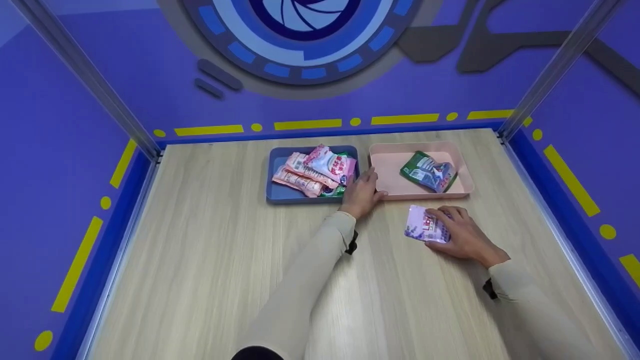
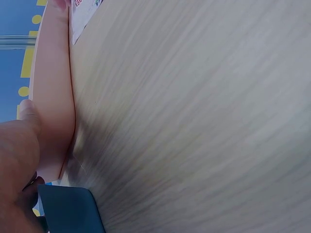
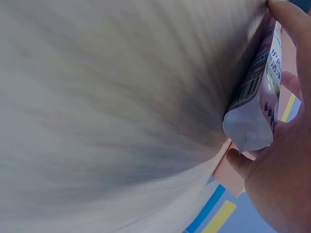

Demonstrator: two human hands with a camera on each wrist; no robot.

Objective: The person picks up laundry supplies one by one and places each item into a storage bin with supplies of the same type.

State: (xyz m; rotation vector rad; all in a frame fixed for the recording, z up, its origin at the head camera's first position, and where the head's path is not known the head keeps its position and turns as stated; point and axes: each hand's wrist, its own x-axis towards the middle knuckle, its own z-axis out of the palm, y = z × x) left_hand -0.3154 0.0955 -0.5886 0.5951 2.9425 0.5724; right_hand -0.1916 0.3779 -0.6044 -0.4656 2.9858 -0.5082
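My right hand [image 1: 462, 235] grips a small lilac pouch [image 1: 419, 223] with printed lettering and lavender flowers, low over the table in front of the pink tray [image 1: 387, 172]. In the right wrist view, the pouch [image 3: 250, 126] stands on edge beside the palm, its pale sealed end facing the camera. My left hand [image 1: 361, 194] rests where the blue tray [image 1: 310, 200] and the pink tray meet, its thumb at the pink tray's front corner and its fingers at the adjoining rims. Several pink packets [image 1: 325, 165] and green ones lie in the blue tray. A green-and-blue packet [image 1: 425, 171] lies in the pink tray.
Both trays stand side by side near the back of the wooden table [image 1: 225, 260]. A blue-purple printed wall [image 1: 125, 75] rises behind it, with side panels and metal corner posts [image 1: 550, 72].
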